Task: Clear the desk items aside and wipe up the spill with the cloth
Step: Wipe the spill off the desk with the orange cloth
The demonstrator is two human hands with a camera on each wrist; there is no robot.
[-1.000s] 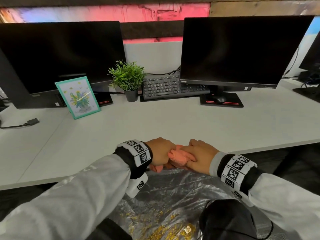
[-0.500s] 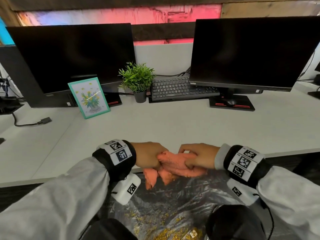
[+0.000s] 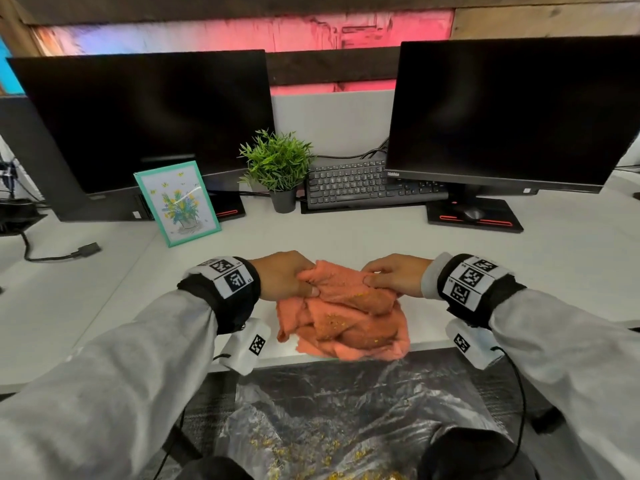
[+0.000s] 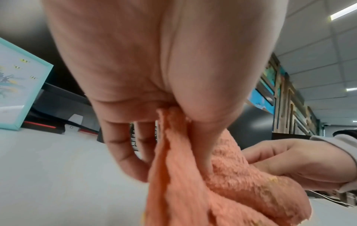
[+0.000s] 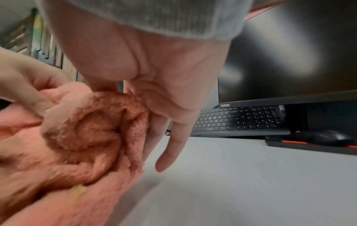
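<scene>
Left hand: our left hand pinches the upper left part of the cloth between thumb and fingers; in the left wrist view a fold of cloth runs up under the thumb, and the little finger hangs loosely curled beside it.
Right hand: our right hand holds the upper right part of the cloth, thumb and forefinger closed on a fold; in the right wrist view the cloth is bunched against the palm while the outer fingers point down towards the desk.
Cloth: salmon-pink and crumpled, it lies at the near edge of the desk, about midway along it, its lower folds hanging over that edge; small yellow specks show on its upper folds.
Below the near edge: a crinkled plastic sheet with yellow specks on it.
Back edge, left: a dark monitor with a teal-framed flower picture leaning in front of it.
Back edge, middle: a small potted plant, just beside a black keyboard.
Back edge, right: a second dark monitor; a mouse sits on its stand.
Far left edge: a loose cable end lies on the desk.
</scene>
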